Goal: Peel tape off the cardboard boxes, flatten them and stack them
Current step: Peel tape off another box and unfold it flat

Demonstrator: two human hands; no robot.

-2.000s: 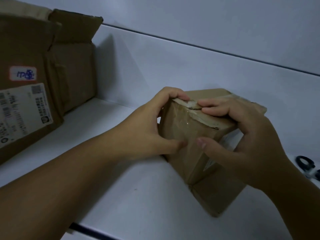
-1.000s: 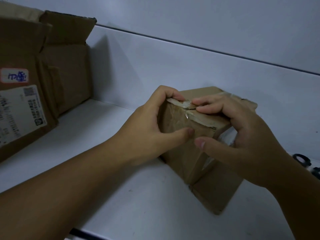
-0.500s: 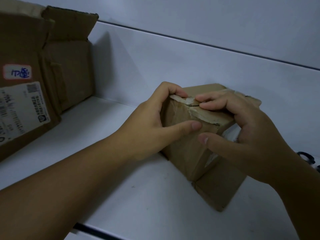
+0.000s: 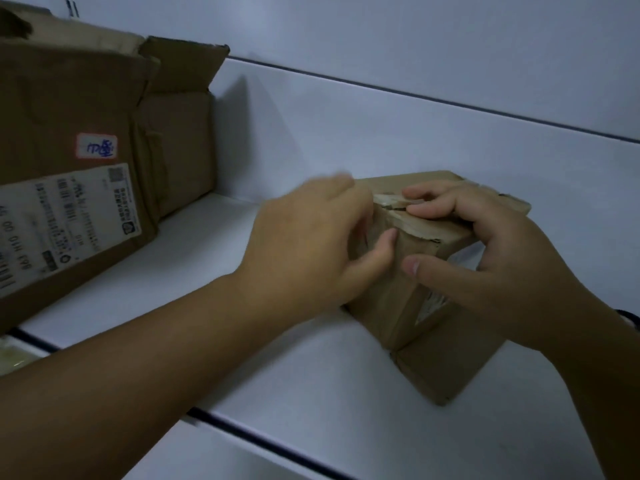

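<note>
Down on the white table [image 4: 277, 393], a small cardboard box [image 4: 446, 358] sits tipped on one edge, near the back wall, and both hands grip it. The left hand [image 4: 311, 244] is blurred; its fingers curl over the box's top left corner and its thumb presses the near face. The right hand [image 4: 502, 244] curls its fingers [image 4: 426, 209] over the top, its fingertips on a ragged strip of pale tape [image 4: 388, 200] along the top seam, and its thumb lies against the near face. Well apart on the left stands a big open cardboard box [image 4: 69, 98] with a white shipping label [image 4: 65, 223] on its side.
</note>
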